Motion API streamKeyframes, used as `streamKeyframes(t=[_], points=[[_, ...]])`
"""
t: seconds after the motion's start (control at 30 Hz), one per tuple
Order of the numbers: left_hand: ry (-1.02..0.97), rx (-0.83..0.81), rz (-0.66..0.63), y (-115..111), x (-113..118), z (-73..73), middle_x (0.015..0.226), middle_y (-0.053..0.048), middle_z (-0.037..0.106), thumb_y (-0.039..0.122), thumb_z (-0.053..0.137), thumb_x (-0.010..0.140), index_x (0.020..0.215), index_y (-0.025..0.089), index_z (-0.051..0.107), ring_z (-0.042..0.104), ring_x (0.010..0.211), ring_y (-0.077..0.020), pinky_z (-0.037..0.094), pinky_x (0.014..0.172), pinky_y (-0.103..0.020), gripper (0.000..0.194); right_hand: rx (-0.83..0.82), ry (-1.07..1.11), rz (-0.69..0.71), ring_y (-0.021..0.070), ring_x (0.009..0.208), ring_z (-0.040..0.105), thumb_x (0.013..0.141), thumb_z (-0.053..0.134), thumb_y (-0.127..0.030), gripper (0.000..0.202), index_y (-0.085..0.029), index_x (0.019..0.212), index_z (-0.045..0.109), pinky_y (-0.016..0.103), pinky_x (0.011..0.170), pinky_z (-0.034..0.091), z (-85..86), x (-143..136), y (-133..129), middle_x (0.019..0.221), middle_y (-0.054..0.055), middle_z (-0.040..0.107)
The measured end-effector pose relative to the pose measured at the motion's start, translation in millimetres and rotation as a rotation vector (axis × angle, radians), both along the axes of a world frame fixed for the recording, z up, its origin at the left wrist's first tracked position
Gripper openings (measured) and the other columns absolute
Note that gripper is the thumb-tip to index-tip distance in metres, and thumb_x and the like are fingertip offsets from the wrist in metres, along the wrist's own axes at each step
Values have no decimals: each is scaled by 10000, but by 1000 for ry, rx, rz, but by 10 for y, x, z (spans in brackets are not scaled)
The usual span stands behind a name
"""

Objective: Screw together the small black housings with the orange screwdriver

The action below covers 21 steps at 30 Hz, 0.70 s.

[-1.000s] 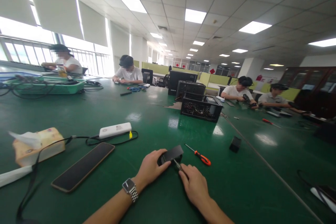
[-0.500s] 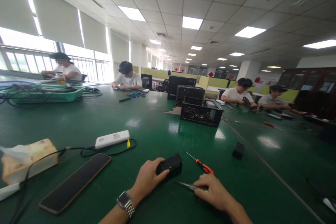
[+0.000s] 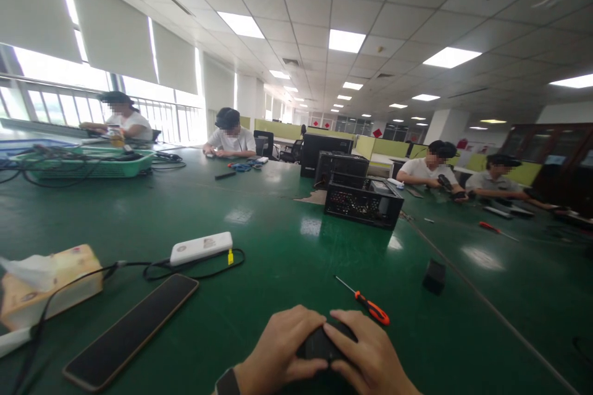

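Note:
Both of my hands meet at the bottom of the view around a small black rectangular casing. My left hand, with a watch band at its wrist, grips the casing's left side, thumb at the near edge. My right hand closes over the right side, fingers across the top. Much of the casing is hidden under the fingers. Just beyond my right hand lies a screwdriver with an orange and black handle. The pointed metal tool seen earlier is out of sight.
A small black block sits to the right. At left are a phone, a white power strip with a cable and a tissue pack. Farther off stand an open computer case and a green basket. Several people sit around the table.
My right hand has come over from the right and no longer shows the pointed metal tool; it now grips the black casing with my left hand. The casing has moved nearer to me.

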<state>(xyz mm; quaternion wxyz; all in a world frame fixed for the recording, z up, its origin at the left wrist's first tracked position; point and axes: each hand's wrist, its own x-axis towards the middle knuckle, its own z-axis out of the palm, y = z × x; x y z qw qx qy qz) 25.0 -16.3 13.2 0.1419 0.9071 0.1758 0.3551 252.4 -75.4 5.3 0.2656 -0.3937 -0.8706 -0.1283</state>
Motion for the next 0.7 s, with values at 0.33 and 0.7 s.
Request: streamKeyframes(t=[0.33,0.7], points=[[-109,15,220,104,-173,-71,1257,-105,588,413,591,889,1360,271,413,588,1124,-263,509,958,-370,523,160,717,-1153,348,990,620,890,370,-583,621,-172,1295,598,464,813,499,66,1532,-85,1194,172,623],[-68,-43,247,55,-160,4,1223,-100,599,280,611,868,1295,259,483,591,1084,-250,524,930,-372,447,-258,883,-1638,502,877,584,631,589,-677,638,-283,1125,684,583,509,418,-653,2763,-103,918,171,626]])
